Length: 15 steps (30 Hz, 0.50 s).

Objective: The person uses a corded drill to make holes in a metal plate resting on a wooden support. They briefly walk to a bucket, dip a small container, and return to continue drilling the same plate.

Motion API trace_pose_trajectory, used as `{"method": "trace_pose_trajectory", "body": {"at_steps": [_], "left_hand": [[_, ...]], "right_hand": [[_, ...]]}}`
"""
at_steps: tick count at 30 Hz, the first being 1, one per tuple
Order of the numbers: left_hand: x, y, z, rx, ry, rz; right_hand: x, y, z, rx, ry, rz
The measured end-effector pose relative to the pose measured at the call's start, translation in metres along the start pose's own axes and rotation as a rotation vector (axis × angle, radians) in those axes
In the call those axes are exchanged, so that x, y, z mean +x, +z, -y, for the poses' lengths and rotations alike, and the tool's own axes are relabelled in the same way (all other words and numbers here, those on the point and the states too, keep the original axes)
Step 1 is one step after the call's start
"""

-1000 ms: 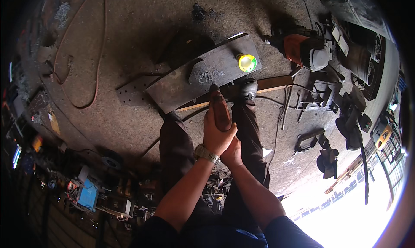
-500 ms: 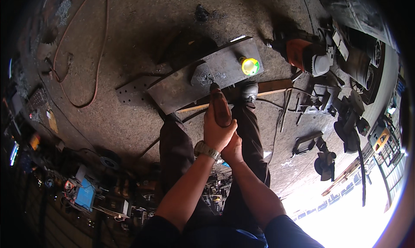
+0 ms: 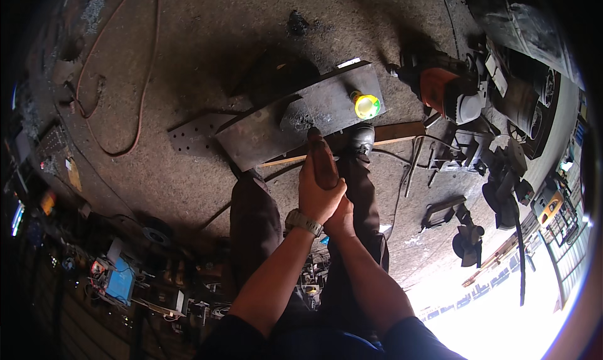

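My left hand (image 3: 319,197), with a watch on its wrist, is wrapped around a brown-red power drill (image 3: 325,164). My right hand (image 3: 341,220) closes below and behind it on the same drill, its fingers mostly hidden. The drill's dark front end points down at the near edge of a long steel plate (image 3: 251,137); I cannot tell whether a bit touches the metal. Dark shavings (image 3: 306,119) lie on the plate just ahead of the drill. Toward the plate's right end stands a yellow-green round container (image 3: 366,106).
Under the plate are a perforated steel piece (image 3: 195,134) and a wooden strip (image 3: 402,131). My shoe (image 3: 362,137) is by the plate's near edge. An orange-and-grey machine (image 3: 443,93), a clamp-like frame (image 3: 443,212) and cables lie right. A hose (image 3: 147,77) loops at left.
The view has shifted slightly, so the plate and container appear a little lower. Both hands keep hold of the drill, whose front end stays near the same place on the plate.
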<state>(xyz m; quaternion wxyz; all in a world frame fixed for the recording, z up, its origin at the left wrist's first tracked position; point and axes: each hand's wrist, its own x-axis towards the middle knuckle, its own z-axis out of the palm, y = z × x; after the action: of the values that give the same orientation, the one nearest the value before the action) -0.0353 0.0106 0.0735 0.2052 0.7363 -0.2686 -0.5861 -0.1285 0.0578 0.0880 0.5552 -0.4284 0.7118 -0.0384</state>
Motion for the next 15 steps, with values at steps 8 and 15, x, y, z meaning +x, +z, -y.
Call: {"method": "trace_pose_trajectory", "body": {"at_steps": [8,15], "left_hand": [[0.004,-0.001,-0.001,-0.015,0.05,-0.036],[0.006,-0.002,-0.002,-0.079,0.022,-0.015]], "right_hand": [[0.003,0.004,0.006,-0.012,0.084,-0.019],[0.005,0.007,0.001,0.015,0.067,-0.034]]}}
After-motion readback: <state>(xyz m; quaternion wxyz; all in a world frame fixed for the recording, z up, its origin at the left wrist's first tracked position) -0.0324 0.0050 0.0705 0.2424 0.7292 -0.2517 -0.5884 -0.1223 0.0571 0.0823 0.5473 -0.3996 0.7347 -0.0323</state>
